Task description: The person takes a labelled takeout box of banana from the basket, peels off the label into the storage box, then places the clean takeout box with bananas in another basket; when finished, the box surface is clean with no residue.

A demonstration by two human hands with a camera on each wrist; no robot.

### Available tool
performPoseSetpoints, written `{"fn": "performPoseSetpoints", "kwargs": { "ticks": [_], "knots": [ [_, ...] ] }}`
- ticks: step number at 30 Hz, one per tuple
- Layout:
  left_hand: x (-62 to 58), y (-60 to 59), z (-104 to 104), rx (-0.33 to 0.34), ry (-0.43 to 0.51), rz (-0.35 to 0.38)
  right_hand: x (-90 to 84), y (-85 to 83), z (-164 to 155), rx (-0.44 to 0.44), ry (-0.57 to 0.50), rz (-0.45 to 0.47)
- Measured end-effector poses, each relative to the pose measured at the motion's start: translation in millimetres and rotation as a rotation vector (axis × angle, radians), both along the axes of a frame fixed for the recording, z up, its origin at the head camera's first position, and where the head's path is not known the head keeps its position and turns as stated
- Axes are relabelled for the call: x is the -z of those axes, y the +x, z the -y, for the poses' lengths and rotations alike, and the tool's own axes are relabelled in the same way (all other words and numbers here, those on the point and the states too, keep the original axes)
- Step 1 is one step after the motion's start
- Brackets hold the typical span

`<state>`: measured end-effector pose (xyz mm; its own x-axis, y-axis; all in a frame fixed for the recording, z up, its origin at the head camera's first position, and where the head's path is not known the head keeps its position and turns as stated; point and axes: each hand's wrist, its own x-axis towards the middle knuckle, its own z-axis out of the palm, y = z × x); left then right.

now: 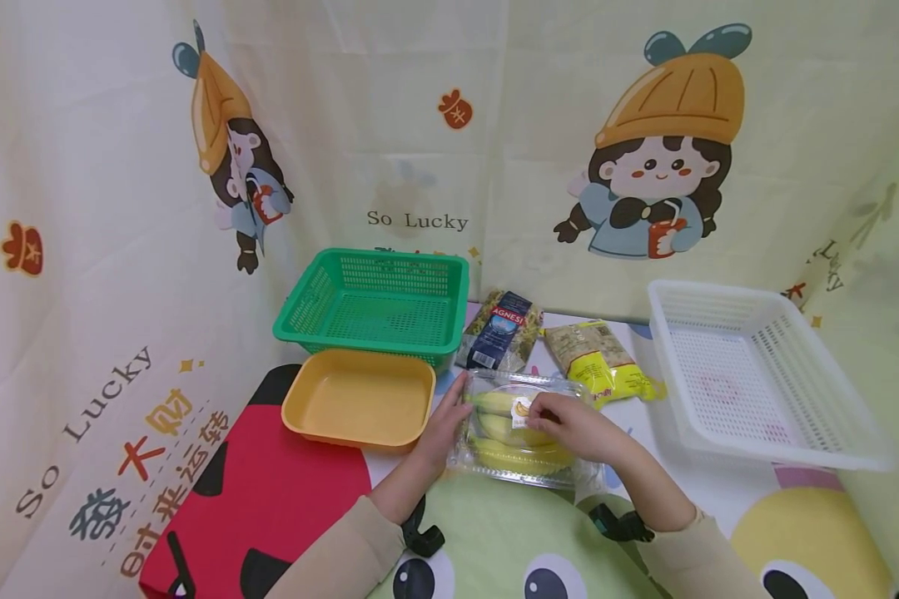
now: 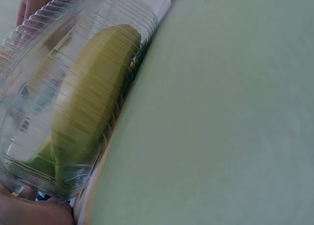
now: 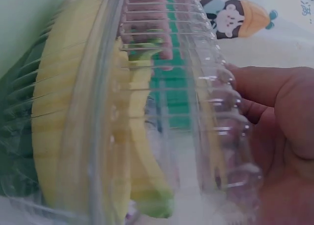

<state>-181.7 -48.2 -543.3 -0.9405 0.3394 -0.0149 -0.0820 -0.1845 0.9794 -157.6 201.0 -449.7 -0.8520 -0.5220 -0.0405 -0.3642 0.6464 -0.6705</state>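
A clear plastic box (image 1: 524, 476) with a ribbed lid holds several yellow bananas (image 1: 524, 456), greenish at the ends. On the lid is a small white sticker (image 1: 520, 412) with a banana picture. My left hand (image 1: 444, 428) grips the box's left end; in the left wrist view, its fingers (image 2: 29, 210) are at the box's corner. Over the lid, my right hand (image 1: 580, 426) has bent fingers, their tips at the sticker's right edge. Close up in the right wrist view, the right hand (image 3: 279, 122) touches the ribbed plastic; I cannot tell whether it pinches the sticker.
Left of the box stands a yellow tub (image 1: 360, 399), with a green basket (image 1: 374, 341) behind it. An AGNESI pasta bag (image 1: 500, 329) and a yellow-labelled bag (image 1: 598, 362) lie behind the box. A white basket (image 1: 742, 399) stands on the right, near the curtain (image 1: 524, 166).
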Motion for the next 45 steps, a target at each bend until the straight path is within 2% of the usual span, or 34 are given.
{"fn": "performPoseSetpoints", "kwargs": {
  "ticks": [4, 8, 11, 21, 30, 45],
  "knots": [
    [0.4, -0.1, 0, -0.008, -0.005, 0.013, -1.1, -0.1, -1, 0.033, -0.013, 0.038],
    [1.2, -0.4, 0, -0.007, -0.006, 0.022, -1.3, -0.9, -1, 0.018, 0.005, 0.021],
    [1.8, -0.4, 0, -0.001, 0.001, 0.023, -1.8, -2.6, -2, 0.028, 0.0, 0.045],
    [3.6, -1.8, 1, 0.006, 0.016, 0.014, -6.7, -7.1, 0, 0.085, -0.097, 0.149],
    [2.0, -1.8, 1, 0.011, 0.016, 0.02, -10.5, -5.5, -1, 0.18, -0.177, 0.183],
    [1.4, -1.5, 1, 0.014, 0.018, 0.017, -22.6, -12.0, 2, 0.305, -0.238, 0.224]
  ]
}}
